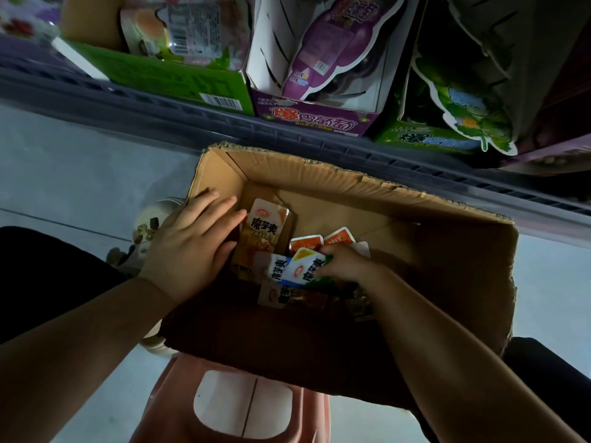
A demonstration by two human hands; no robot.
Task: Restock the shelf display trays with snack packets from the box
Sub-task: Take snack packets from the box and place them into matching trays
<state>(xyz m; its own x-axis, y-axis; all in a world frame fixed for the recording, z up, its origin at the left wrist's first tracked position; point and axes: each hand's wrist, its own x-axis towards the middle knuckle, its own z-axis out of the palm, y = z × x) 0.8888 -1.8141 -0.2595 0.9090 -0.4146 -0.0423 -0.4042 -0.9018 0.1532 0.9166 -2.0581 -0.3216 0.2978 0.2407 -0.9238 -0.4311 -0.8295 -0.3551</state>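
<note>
Inside the open brown cardboard box point(351, 183), which sits on a pink plastic stool point(179, 394), we log both hands. On the left hand point(188, 247) the fingers are straight and close together. They lie over the box's left wall, and the fingertips touch the tall yellow-orange snack packet point(265, 231) standing upright by that wall. On the right hand point(348, 266) the fingers are curled, pinching a small bunch of white, blue and green snack packets point(297, 266) near the box's middle. Two orange-topped packets point(323, 241) lie just behind the bunch. More packets lie under it in shadow, and we cannot tell their colours. Above the box, on the grey shelf point(224, 119), we record a green cardboard display tray point(166, 81), a purple display tray point(313, 118) beside it, and a second green tray point(425, 139) further right.
</note>
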